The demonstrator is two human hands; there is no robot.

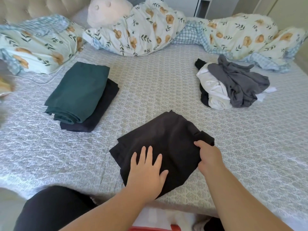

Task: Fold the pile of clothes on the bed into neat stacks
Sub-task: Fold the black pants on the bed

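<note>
A black garment [163, 135] lies folded on the patterned bed sheet [150, 84] near the front edge. My left hand [146, 170] presses flat on its near part with the fingers spread. My right hand [209, 155] grips the garment's right edge, fingers curled under the cloth. To the left sits a neat stack: a folded dark green piece [78, 90] on top of a folded navy piece [100, 112]. At the right lies an unfolded pile [233, 84] of grey, white and black clothes.
A crumpled floral duvet [141, 30] and pillows [38, 44] run along the far side of the bed. A pale plush toy [106, 10] sits by the headboard. My knee in dark trousers [53, 207] shows at the bottom left.
</note>
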